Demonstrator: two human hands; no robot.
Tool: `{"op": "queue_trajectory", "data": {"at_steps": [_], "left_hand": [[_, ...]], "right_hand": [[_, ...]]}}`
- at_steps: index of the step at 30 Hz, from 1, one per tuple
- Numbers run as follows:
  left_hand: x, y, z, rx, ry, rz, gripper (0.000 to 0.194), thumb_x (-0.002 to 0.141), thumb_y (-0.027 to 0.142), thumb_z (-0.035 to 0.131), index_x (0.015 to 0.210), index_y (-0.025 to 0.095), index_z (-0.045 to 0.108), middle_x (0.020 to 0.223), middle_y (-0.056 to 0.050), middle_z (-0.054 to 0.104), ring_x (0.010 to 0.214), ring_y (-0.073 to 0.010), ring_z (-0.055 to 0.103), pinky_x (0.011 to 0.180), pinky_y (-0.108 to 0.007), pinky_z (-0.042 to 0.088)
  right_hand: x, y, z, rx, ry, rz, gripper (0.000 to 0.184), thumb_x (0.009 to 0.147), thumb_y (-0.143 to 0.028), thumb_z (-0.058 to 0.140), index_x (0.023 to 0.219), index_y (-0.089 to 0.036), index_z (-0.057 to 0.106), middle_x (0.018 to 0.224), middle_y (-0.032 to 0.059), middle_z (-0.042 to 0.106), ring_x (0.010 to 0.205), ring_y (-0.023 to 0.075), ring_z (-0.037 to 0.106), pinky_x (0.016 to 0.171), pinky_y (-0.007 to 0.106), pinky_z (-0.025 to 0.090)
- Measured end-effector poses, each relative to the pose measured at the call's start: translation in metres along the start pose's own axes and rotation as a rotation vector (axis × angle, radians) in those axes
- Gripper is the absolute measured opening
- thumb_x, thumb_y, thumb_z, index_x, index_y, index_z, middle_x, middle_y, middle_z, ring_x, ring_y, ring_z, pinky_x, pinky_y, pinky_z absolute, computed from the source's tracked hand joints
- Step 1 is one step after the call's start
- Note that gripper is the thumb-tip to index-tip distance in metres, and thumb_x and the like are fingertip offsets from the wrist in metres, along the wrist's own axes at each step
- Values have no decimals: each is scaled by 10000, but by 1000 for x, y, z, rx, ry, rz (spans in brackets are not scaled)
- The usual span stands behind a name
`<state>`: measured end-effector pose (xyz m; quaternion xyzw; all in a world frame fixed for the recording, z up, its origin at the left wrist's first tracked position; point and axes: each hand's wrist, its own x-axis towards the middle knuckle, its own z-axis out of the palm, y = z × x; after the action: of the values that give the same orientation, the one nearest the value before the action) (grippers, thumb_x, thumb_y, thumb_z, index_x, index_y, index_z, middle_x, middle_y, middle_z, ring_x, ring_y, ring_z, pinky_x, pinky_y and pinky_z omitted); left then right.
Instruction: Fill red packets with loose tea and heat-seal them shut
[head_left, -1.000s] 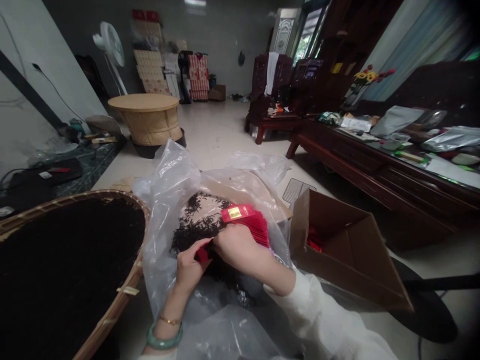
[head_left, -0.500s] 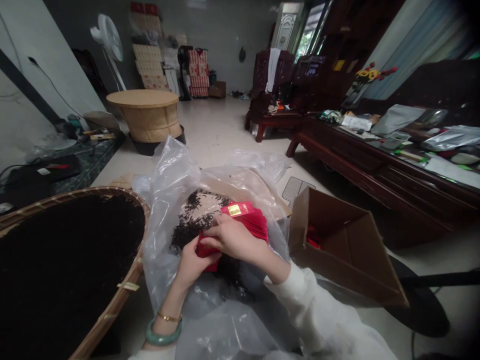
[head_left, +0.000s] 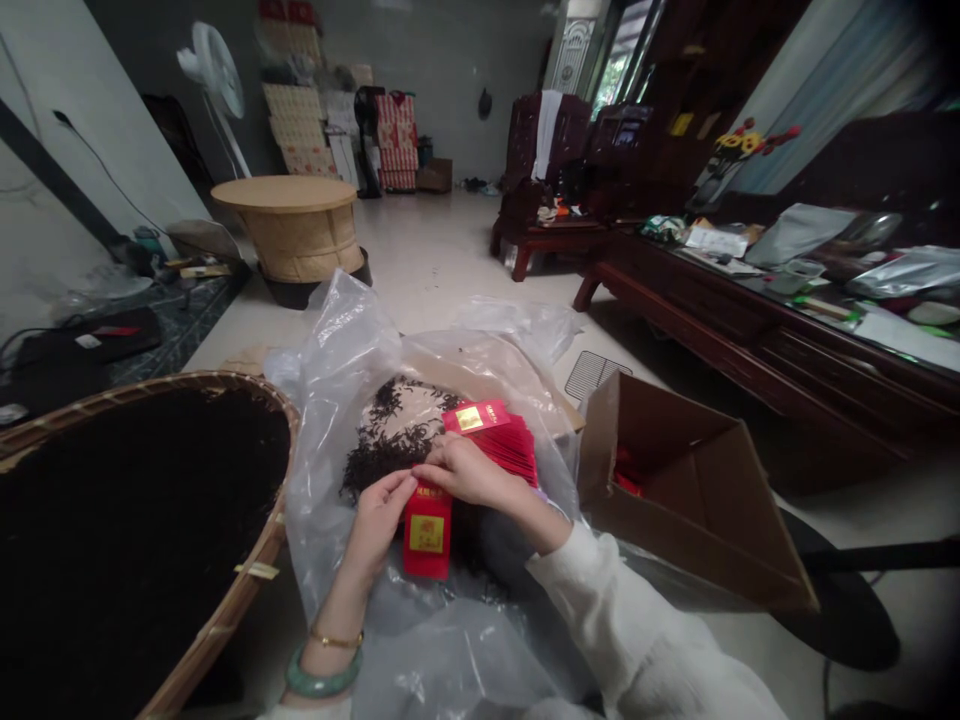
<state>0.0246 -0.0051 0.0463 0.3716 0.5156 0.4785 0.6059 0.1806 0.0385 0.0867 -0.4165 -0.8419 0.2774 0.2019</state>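
A small red packet [head_left: 428, 540] with a gold square label hangs upright between my hands. My left hand [head_left: 381, 515] pinches its top left corner, and my right hand [head_left: 469, 472] pinches the top edge on the other side. Just beyond my right hand lies a fanned stack of red packets [head_left: 501, 440], the top one showing a gold label. Dark, twisted dry leaves, like loose tea [head_left: 386, 440], lie on a pale surface inside a large clear plastic bag [head_left: 330, 430]. Part of the leaves is hidden behind my hands and the packet.
Left stands a wide woven basket [head_left: 281, 480] full of dark leaves. At right an open cardboard box [head_left: 705, 500] holds something red. Farther off are a round wooden-topped drum table [head_left: 289, 195], a wire rack [head_left: 592, 372] on the floor and a long dark wooden table [head_left: 720, 320] with clutter.
The red packet, earlier mostly covered by my fingers, now hangs with its labelled front showing. Both hands have come together at its top edge.
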Motion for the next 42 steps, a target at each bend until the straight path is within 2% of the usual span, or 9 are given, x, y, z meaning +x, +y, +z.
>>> {"op": "queue_trajectory", "data": {"at_steps": [5,10,16,20,24,30,33,38,42], "left_hand": [[1,-1,1,-154,176,-10,453,458,466,854,720,135,689,620,-11,703,524,-137,615,526,-236,490],[1,-4,1,-167,275,85,448,520,493,825,744,150,647,547,27,656,462,-126,593,477,-225,476],[-2,-3,-1,-163,68,15,554,519,437,856,935,143,638,750,-33,742,649,-182,701,614,-269,550],[-3,-12,-5,125,-32,13,594,481,326,877,989,122,649,851,-86,766,724,-239,725,692,-360,586],[-2,-21,-11,416,54,357,408,574,310,829,925,154,690,873,-66,775,791,-236,731,771,-372,592],[-3,-24,-20,668,63,841,290,820,314,678,1089,207,662,950,-52,782,794,-195,752,747,-304,612],[-2,-26,-23,780,93,981,283,862,282,636,1132,197,638,984,-67,780,804,-197,756,749,-302,618],[0,-26,-25,916,89,1178,353,891,141,542,1236,186,602,1037,-80,771,888,-197,749,810,-294,610],[0,-25,-26,945,81,1184,422,875,95,504,1276,186,596,1071,-84,763,905,-206,746,823,-296,605]], "right_hand": [[-5,5,14,358,151,137,72,812,-226,711,825,-159,687,726,-11,605,666,111,526,613,211,391],[-8,10,28,711,211,313,240,712,-370,752,744,-153,654,611,-38,577,564,98,493,540,210,381],[-5,15,34,843,278,328,396,620,-525,773,661,-152,645,556,-31,572,509,97,491,487,213,386],[-7,13,32,864,306,290,432,701,-583,706,773,-159,667,623,-12,608,508,110,529,489,232,444],[-18,5,7,547,377,-26,381,906,-499,549,778,-173,698,814,54,648,754,158,615,707,300,528],[-38,-19,-32,-36,245,-405,143,912,-271,607,896,-201,731,1066,101,643,1064,211,559,935,380,499],[-40,-32,-34,-230,200,-355,186,931,-274,573,918,-206,745,1123,100,663,1204,264,505,999,431,466],[-35,-55,-31,-475,-55,-23,255,873,-390,664,922,-158,759,1163,149,674,1332,359,431,989,470,449],[-27,-64,-24,-531,-180,90,255,825,-344,713,939,-118,748,1121,165,684,1271,372,482,915,438,466]]}}
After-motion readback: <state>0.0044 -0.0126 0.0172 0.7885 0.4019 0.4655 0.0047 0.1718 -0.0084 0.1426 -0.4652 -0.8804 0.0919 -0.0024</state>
